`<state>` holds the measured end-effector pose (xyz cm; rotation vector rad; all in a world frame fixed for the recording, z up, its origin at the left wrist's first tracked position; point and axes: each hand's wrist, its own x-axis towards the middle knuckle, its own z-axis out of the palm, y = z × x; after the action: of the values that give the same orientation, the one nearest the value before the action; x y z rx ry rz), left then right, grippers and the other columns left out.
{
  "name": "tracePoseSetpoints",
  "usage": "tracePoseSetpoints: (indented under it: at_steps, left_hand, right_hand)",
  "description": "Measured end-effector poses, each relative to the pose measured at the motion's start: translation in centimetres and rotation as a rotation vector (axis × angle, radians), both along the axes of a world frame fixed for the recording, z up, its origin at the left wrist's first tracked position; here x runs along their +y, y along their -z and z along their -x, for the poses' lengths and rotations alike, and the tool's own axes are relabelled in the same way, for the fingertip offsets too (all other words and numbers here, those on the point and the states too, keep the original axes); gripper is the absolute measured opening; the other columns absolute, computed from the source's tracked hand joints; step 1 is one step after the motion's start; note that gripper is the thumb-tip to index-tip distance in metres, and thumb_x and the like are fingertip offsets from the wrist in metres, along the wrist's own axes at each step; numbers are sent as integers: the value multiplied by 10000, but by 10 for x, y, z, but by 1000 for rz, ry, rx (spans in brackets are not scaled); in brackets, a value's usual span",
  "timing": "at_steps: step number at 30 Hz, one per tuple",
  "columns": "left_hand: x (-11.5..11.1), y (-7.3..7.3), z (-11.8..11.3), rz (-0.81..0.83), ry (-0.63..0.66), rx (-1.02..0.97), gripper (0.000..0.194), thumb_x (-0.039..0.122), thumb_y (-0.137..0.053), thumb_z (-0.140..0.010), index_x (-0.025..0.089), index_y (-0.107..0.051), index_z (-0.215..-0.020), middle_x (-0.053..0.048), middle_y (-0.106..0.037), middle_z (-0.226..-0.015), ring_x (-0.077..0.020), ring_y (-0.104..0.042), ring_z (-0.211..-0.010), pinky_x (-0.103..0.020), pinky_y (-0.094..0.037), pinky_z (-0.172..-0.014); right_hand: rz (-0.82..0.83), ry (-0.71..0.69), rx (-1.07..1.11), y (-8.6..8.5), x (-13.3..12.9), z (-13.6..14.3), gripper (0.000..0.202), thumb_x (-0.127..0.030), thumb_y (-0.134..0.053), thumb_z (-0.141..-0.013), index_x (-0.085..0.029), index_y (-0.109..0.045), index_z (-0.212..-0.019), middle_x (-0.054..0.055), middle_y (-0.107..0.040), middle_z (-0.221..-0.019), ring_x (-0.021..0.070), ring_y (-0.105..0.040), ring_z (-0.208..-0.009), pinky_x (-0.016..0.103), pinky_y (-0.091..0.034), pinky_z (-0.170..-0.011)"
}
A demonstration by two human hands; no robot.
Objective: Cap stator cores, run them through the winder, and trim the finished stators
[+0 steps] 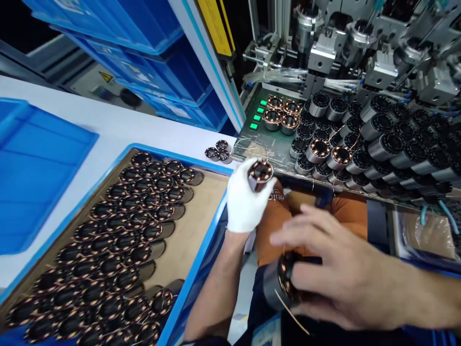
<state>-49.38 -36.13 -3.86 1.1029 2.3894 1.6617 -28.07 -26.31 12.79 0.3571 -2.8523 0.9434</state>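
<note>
My left hand (246, 199), in a white glove, holds a small metal ring with copper windings (260, 173) between thumb and fingers, near the front edge of the machine's table. Closer to me, my bare right hand (336, 264) has its thumb and lower fingers around a second wound cylinder (275, 283), tilted on its side, with a loose copper wire hanging from it. The index finger of that hand is stretched out above the cylinder. Motion blurs the right hand slightly.
A blue tray (207, 245) with rows of wound cylinders lies at the left. Three small rings (219, 153) sit beyond it. The machine table (266, 146) carries many cylinders, several with copper windings. Blue crates (158, 72) are stacked behind; a blue bin (43, 178) is far left.
</note>
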Motion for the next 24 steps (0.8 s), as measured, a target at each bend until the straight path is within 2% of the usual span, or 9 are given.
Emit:
tracePoseSetpoints:
  at_steps: [4, 6, 8, 11, 14, 16, 19, 21, 24]
  left_hand:
    - [66, -8, 36, 154, 98, 146, 504, 331, -859, -942, 181, -704, -1398, -159, -791, -1442, -360, -729, -1411, -578, -483, -1348]
    - [76, -9, 40, 186, 125, 206, 558, 318, -865, -937, 172, -684, -1444, -185, -768, -1498, -393, -688, -1485, -626, -438, -1379]
    - [64, -12, 28, 111, 97, 281, 724, 365, -922, -896, 174, -636, -1534, -216, -685, -1618, -438, -579, -1605, -673, -378, -1409]
    - [21, -22, -19, -17, 135, 206, 895, 402, -975, -851, 244, -568, -1632, -191, -632, -1658, -441, -581, -1590, -679, -434, -1374]
    - [-12, -36, -79, 116, 749, -414, 1165, 407, -1018, -833, 353, -357, -1790, -159, -665, -1628, -363, -769, -1371, -530, -684, -1130]
    - [-17, -47, -109, 158, 980, -752, 1326, 395, -1073, -776, 393, -266, -1828, -171, -617, -1690, -382, -756, -1415, -517, -706, -1107]
    - [-7, -59, -127, 65, 876, -990, 1275, 327, -1077, -776, 407, -329, -1806, -145, -649, -1637, -386, -757, -1408, -515, -705, -1109]
    - [0, -65, -128, 15, 761, -1037, 1214, 261, -1030, -819, 407, -337, -1805, -83, -763, -1359, -294, -834, -1151, -413, -732, -950]
    - [3, -70, -128, -41, 666, -973, 1181, 136, -912, -846, 416, -303, -1819, 22, -734, -1035, -168, -767, -867, -302, -680, -826]
  right_hand:
    - [136, 109, -253, 63, -19, -60, 134, -343, -728, -1132, -239, -673, -1197, 106, -740, -1425, 252, -761, -1292, 649, -447, -1385]
    - [109, 208, -292, 87, -17, -80, 95, -284, -724, -1123, -230, -665, -1174, 113, -747, -1396, 274, -784, -1252, 685, -502, -1334]
    - [76, 288, -311, 95, -10, -96, 75, -226, -711, -1114, -226, -665, -1174, 124, -746, -1396, 298, -778, -1264, 655, -594, -1247]
    - [62, 369, -336, 85, 9, -109, 70, -213, -699, -1114, -226, -670, -1177, 141, -728, -1446, 326, -770, -1270, 556, -712, -1051]
    - [36, 350, -294, 64, 28, -105, 34, -240, -696, -1124, -210, -680, -1128, 149, -729, -1459, 322, -800, -1165, 528, -742, -956]
    - [23, 319, -198, 53, 38, -96, 95, -273, -701, -1133, -180, -704, -1155, 174, -735, -1456, 309, -813, -1134, 499, -745, -964]
    - [-24, 316, -8, 45, 47, -84, 338, -245, -668, -1152, -63, -680, -1436, 247, -714, -1497, 322, -771, -1328, 433, -710, -1079]
    - [-145, 320, 89, 42, 53, -83, 478, -126, -642, -1133, -7, -590, -1593, 248, -737, -1473, 309, -751, -1367, 405, -682, -1111]
    - [-352, 315, 223, 37, 65, -90, 479, -15, -655, -1078, 2, -630, -1556, 159, -836, -1191, 249, -801, -990, 377, -684, -864]
